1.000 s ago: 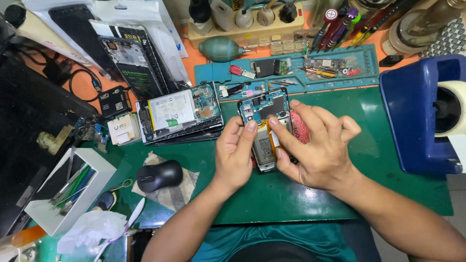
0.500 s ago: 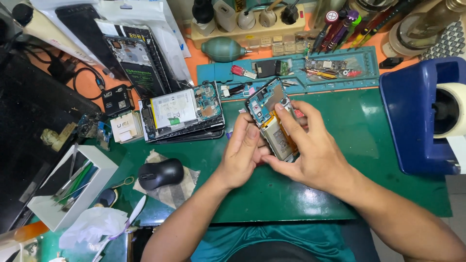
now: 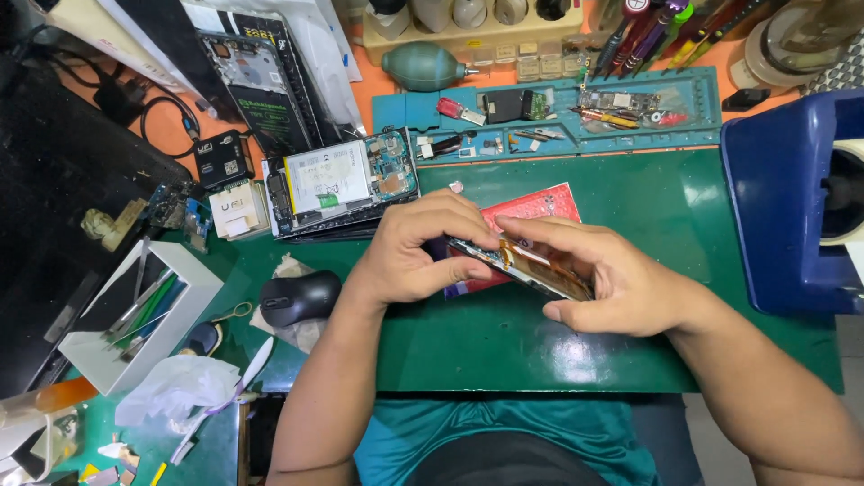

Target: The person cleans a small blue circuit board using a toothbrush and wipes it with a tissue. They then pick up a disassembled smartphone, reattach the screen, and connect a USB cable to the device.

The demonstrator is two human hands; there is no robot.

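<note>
- Phone [image 3: 531,265], opened and tilted on edge, sits between both hands above the green mat [image 3: 630,351].
- Left hand [image 3: 414,256] pinches its left end with curled fingers.
- Right hand [image 3: 621,288] grips its right end, fingers stretched along the top edge.
- Red card [image 3: 540,202] lies beneath.
- Mouse [image 3: 300,297] rests to the left.

This is my phone repair bench, a little workshop. I sit at a green work mat [image 3: 630,342] on an orange table [image 3: 360,81]. A phone with its back off [image 3: 342,184] lies open, so you can see the battery and small parts inside. A blue tray [image 3: 549,112] holds tiny boards and bits. Screwdrivers [image 3: 666,31] stand at the back near a green rubber air blower [image 3: 425,66]. A white box [image 3: 135,319] holds tweezers. Black cables [image 3: 153,108] curl on the left.
</note>
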